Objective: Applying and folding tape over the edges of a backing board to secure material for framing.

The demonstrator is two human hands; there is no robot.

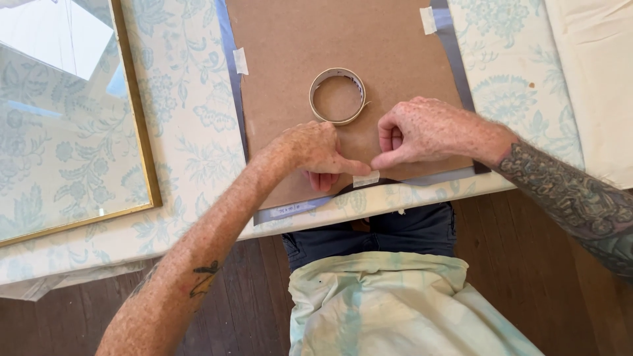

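Right under the meeting fingertips lies a short strip of pale masking tape (366,178), across the near edge of a brown backing board (297,53). The left hand (316,150) and right hand (422,130) press it down, thumb and forefinger extended, other fingers curled. Just beyond the knuckles sits a tape roll (337,95), nothing inside its ring but board.

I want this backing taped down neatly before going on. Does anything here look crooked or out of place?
Mostly tidy. The tape strip at the near-left edge lies slanted along the grey border, unlike the tape piece under the left hand and right hand.
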